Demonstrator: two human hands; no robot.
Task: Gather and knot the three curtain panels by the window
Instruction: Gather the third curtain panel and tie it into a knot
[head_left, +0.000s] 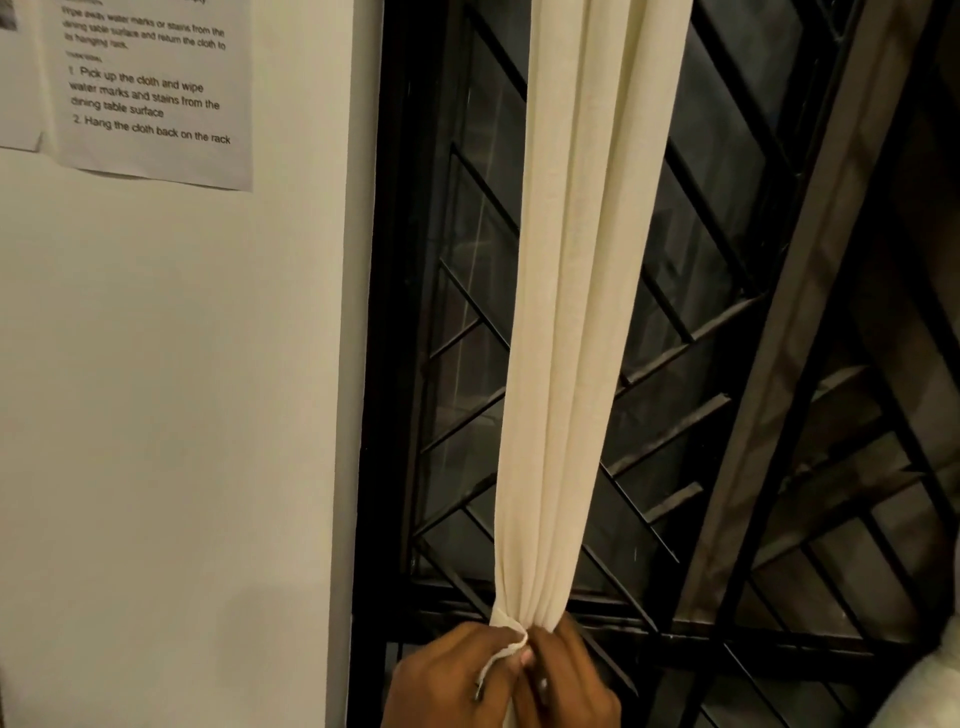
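A cream curtain panel (576, 312) hangs in front of the dark window, gathered into a narrow bunch that tapers toward the bottom of the view. My left hand (447, 675) and my right hand (569, 675) meet at the bottom of that bunch, both closed around the cloth. A small fold of fabric sticks out between their fingers. Whatever cloth hangs below the hands is cut off by the frame's lower edge. A pale bit of cloth (924, 691) shows at the bottom right corner; I cannot tell whether it is another panel.
Behind the curtain is a black metal window grille (691, 332) with diagonal bars over dark glass. To the left is a pale wall (156, 415) with printed paper sheets (150, 93) taped high up.
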